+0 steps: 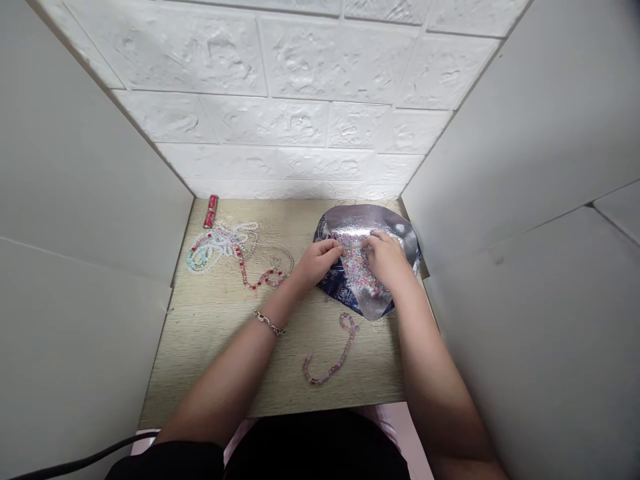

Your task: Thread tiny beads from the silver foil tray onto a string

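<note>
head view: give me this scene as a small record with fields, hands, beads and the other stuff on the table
left hand: at the near-left side of the beads, thumb and fingertips close together; anything pinched is too small to tell
right hand: over the beads, fingers bent down
loose beads: small, multicoloured, on the silvery sheet
short bead strand: curved, nearer the person
bead strands: tangled, left side, white, blue and red
red cylinder: far left
bracelet: left wrist
surface: wood-grain table

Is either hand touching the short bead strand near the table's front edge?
No, the bead strand lies on the table, apart from the left hand and right hand, both at the silvery sheet.
</note>
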The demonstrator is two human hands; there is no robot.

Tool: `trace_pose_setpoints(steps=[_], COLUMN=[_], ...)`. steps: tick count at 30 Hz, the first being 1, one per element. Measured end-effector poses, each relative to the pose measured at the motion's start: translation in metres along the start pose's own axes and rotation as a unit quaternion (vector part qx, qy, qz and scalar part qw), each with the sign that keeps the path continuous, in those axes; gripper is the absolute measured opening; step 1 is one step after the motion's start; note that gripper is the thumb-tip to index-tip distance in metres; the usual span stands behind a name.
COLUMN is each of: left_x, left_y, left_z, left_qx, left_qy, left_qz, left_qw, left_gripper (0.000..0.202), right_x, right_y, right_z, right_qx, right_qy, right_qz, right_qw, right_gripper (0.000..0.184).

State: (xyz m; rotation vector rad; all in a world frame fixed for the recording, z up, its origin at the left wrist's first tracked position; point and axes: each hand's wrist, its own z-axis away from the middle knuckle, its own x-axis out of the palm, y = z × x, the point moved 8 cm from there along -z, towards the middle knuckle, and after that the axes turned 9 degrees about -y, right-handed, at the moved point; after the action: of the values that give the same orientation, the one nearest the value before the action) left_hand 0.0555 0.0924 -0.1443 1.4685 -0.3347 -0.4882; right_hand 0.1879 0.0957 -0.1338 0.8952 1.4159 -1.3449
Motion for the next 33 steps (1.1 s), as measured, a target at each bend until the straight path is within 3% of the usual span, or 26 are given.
trace_pose_setpoints(steps=[24,27,29,33], left_x=[-0.002,-0.004,-0.006,-0.010], left_y=[0.003,0.006,0.006,0.003], left_z=[0.002,0.002,0.002,0.004], left_qx=[0.002,0.024,0.031,0.022], left_qy=[0.022,0.037,0.051,0.082], left_qz=[-0.019,-0.029,-0.032,-0.012], left_qw=[1.000,0.999,0.998,0.996], left_gripper=[0.025,0.027,0.030,0.034], right_x=[0.002,-0.011,-0.021,-0.020], right_y=[-0.022,-0.031,-0.035,-0.032], right_z=[-0.001,0.001,0.003,0.002], right_qx=[-0.029,-0.078,-0.113,-0.108], right_qy=[0.010,0.052,0.075,0.035], right_qz=[-0.035,-0.119,-0.218,-0.401], right_qw=[0.999,0.988,0.966,0.909], right_gripper=[0.022,0.020,0.016,0.011])
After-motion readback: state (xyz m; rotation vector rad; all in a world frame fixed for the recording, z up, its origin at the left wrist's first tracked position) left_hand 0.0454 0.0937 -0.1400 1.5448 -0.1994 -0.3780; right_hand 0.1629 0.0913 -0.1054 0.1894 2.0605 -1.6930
